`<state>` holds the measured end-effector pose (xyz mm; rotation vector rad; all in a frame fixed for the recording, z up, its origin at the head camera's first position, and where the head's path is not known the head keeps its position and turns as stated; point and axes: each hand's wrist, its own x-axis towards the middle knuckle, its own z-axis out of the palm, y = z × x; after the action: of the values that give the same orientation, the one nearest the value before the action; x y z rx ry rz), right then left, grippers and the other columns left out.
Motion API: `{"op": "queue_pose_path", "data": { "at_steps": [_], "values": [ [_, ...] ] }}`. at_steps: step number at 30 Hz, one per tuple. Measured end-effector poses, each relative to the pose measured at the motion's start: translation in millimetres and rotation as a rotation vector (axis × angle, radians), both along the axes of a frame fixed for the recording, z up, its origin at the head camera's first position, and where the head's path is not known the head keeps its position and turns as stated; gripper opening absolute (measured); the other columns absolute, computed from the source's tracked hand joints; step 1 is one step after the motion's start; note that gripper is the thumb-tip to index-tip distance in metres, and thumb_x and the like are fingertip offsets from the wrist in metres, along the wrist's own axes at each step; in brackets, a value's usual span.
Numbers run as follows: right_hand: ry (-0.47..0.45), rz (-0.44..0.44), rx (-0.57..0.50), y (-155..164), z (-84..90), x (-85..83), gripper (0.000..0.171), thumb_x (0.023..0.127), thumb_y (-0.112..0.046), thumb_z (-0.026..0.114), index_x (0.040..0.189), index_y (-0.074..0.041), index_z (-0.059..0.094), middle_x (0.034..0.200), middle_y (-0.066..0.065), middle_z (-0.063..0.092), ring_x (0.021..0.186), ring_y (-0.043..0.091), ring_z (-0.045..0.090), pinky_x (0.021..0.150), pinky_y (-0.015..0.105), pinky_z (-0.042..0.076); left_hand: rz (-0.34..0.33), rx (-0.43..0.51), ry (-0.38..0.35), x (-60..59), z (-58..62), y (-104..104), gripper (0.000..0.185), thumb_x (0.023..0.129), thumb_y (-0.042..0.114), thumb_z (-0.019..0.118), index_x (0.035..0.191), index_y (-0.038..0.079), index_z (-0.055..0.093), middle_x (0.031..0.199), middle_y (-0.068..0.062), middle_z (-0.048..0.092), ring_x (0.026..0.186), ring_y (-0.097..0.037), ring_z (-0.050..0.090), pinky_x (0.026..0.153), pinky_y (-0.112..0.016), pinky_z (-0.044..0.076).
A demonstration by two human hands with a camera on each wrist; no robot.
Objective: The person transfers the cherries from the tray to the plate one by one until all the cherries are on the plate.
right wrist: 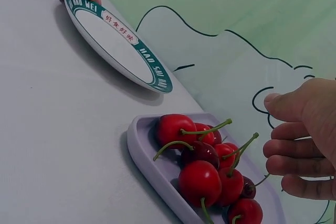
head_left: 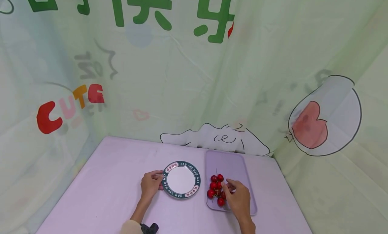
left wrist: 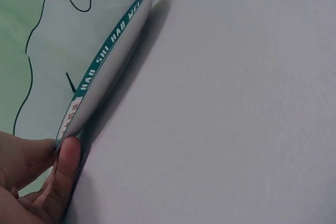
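Observation:
A white plate (head_left: 182, 180) with a dark green lettered rim lies on the left of the tray. My left hand (head_left: 150, 186) pinches its left edge, the thumb and fingers (left wrist: 69, 163) meeting around the rim in the left wrist view. Red cherries (head_left: 213, 185) with green stems, several of them, sit in the near left part of a pale purple tray (head_left: 231, 163). Beside and partly over them hovers my right hand (head_left: 239, 197). Its fingers (right wrist: 294, 148) are loosely bent and apart from the cherries in the right wrist view, with nothing held.
A pale pinkish table (head_left: 124, 163) carries the plate and the tray. Light green cloth (head_left: 182, 75) with printed drawings and lettering hangs behind and at both sides. A dark strap-like object (head_left: 150, 228) is at my left wrist.

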<state>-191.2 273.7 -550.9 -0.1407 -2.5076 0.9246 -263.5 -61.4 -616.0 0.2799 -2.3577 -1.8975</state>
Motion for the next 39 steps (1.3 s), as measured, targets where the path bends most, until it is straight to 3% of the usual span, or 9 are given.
{"op": "queue_pose_path", "data": {
  "at_steps": [11,18,24,39],
  "values": [
    [0.048,0.027,-0.029,-3,-8.8,2.8,0.018,0.094,-0.01,0.085,0.108,0.002,0.084,0.082,0.003,0.077,0.07,0.007,0.067,0.061,0.019,0.056,-0.035,-0.003,0.023,0.0,-13.1,-6,0.025,0.102,0.005,0.074,0.126,0.001,0.079,0.087,-0.009,0.07,0.057,-0.01,0.07,0.055,-0.022,0.063],
    [-0.002,0.023,-0.045,-9,-12.0,4.8,0.019,0.092,-0.01,0.087,0.109,-0.001,0.085,0.082,0.0,0.076,0.069,0.0,0.061,0.061,0.018,0.053,-0.051,0.004,0.032,-0.9,-13.7,-8,0.026,0.103,0.005,0.074,0.127,0.001,0.079,0.088,-0.009,0.07,0.06,-0.011,0.072,0.057,-0.022,0.064],
    [-0.028,0.026,-0.027,-14,-6.0,8.6,0.022,0.093,-0.012,0.088,0.112,-0.002,0.085,0.085,0.002,0.076,0.07,0.004,0.06,0.061,0.019,0.052,-0.066,0.004,0.048,-1.7,-13.0,-8,0.026,0.103,0.005,0.073,0.128,0.0,0.078,0.09,-0.011,0.07,0.062,-0.011,0.072,0.059,-0.023,0.065],
    [-0.003,0.026,-0.033,-21,-8.3,11.5,0.015,0.089,-0.007,0.09,0.103,-0.002,0.085,0.084,0.002,0.078,0.07,0.003,0.062,0.062,0.018,0.054,-0.068,-0.012,0.059,-2.4,-19.8,-10,0.026,0.103,0.006,0.074,0.128,0.002,0.079,0.09,-0.009,0.07,0.064,-0.012,0.072,0.06,-0.022,0.065]
  ]
}}
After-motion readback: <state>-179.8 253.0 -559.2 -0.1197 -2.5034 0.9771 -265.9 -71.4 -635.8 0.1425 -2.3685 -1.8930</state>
